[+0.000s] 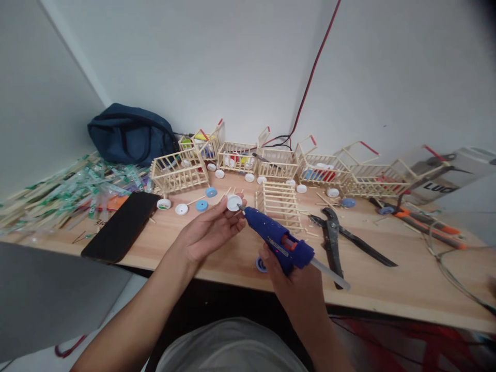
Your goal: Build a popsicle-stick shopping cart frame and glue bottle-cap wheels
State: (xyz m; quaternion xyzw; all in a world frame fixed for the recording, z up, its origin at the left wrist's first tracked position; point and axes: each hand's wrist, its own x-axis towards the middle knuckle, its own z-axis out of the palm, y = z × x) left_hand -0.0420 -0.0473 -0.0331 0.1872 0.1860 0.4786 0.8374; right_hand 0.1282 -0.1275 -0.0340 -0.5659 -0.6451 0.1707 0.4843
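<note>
My left hand (211, 230) pinches a white bottle cap (233, 203), its hollow side turned toward me. My right hand (296, 287) is wrapped round the grip of a blue glue gun (269, 227), with a clear glue stick (329, 273) poking out of its back. The gun's nozzle is at the cap's right edge; whether it touches I cannot tell. Just behind lies a small frame of wooden sticks (279, 204), without wheels. A blue cap (261, 264) sits at the table's front edge, partly hidden by the gun.
Several small stick carts with cap wheels, such as this cart (180, 173), line the wall. Pliers (333, 243) lie at right, near an orange-handled tool (430, 227). On the left are a black phone (121, 227), wrapped sticks (73, 194) and a blue bag (132, 134). Loose caps (201, 205) lie mid-table.
</note>
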